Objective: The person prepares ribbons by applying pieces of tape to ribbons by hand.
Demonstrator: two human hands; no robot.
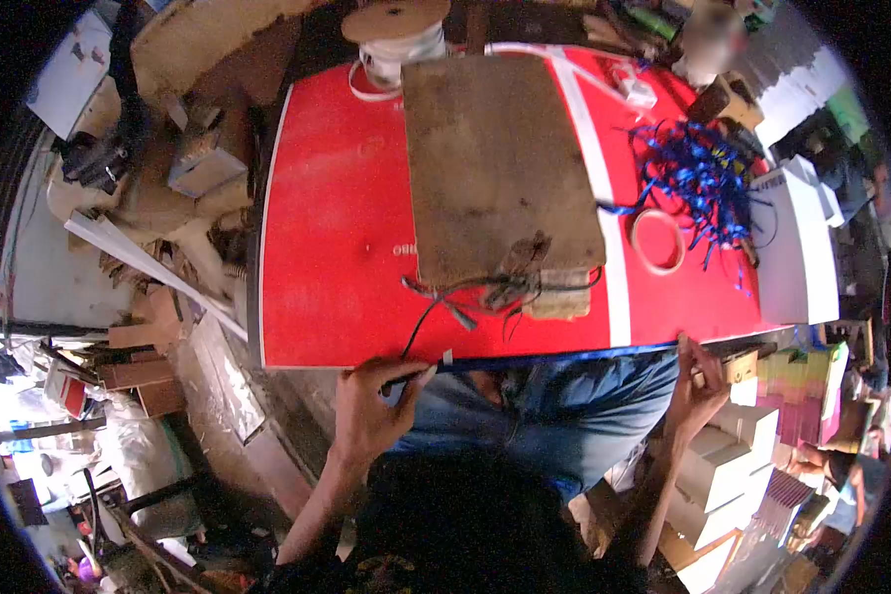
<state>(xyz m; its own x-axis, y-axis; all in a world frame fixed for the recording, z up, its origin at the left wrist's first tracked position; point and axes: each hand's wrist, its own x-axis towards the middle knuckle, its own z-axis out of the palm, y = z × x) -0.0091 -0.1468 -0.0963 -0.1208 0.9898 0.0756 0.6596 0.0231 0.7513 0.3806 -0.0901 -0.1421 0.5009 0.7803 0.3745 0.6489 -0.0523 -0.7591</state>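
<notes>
A narrow blue ribbon (564, 353) is stretched along the near edge of a red board (337, 238), above my lap. My left hand (374, 404) is closed around its left end, with a dark piece showing under the fingers; I cannot tell what that piece is. A small whitish tab (447, 356) sits just beside the thumb. At the ribbon's right end, my right hand (701, 384) pinches it at the board's corner. A black cord (424, 322) runs from near my left hand to a tangle of dark wires.
A brown flat panel (505, 168) lies on the board. Behind it stands a spool of white band (398, 49). To the right are a tape roll (657, 242), a heap of blue ribbon (698, 183) and a white box (802, 247). White boxes (723, 465) are stacked low at right.
</notes>
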